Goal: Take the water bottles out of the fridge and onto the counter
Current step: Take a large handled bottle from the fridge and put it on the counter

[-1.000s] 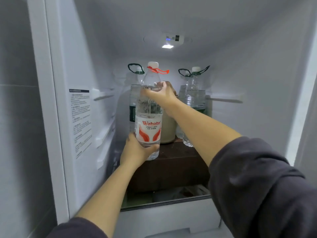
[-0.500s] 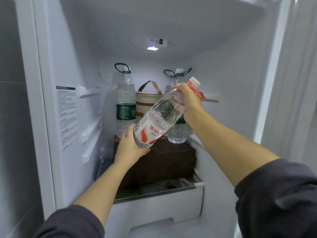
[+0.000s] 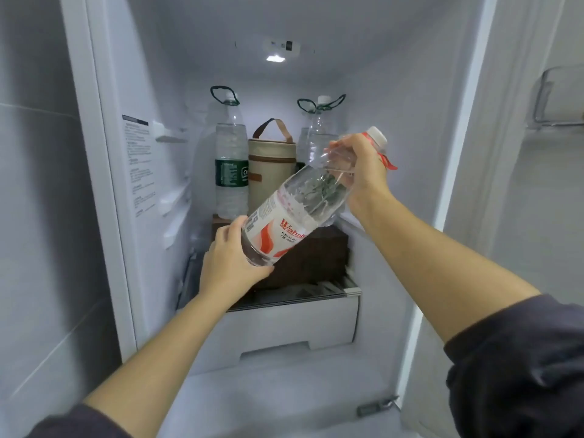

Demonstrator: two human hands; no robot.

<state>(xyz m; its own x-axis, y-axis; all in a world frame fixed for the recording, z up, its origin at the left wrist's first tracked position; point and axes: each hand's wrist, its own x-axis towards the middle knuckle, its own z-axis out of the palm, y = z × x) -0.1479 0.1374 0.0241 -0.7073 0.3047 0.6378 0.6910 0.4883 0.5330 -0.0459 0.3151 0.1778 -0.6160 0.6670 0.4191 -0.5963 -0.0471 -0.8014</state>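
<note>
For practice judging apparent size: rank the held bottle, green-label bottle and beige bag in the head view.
1. Held bottle, though nearest the camera.
2. Green-label bottle and beige bag: alike; bottle taller, bag wider.

In the middle of the frame a clear water bottle with a red-and-white label (image 3: 297, 213) is held tilted inside the open fridge (image 3: 401, 128), cap toward the upper right. The left hand (image 3: 230, 267) cups its base from below; the right hand (image 3: 363, 172) grips its neck just under the white cap. Behind it, on a dark brown box (image 3: 316, 260), stand a green-labelled bottle (image 3: 231, 172) at left, a beige handled bag (image 3: 271, 178) beside it, and another clear bottle (image 3: 319, 134) at right. A white drawer (image 3: 290, 327) sits lower centre, and a lamp (image 3: 275, 58) glows at the top.
</note>
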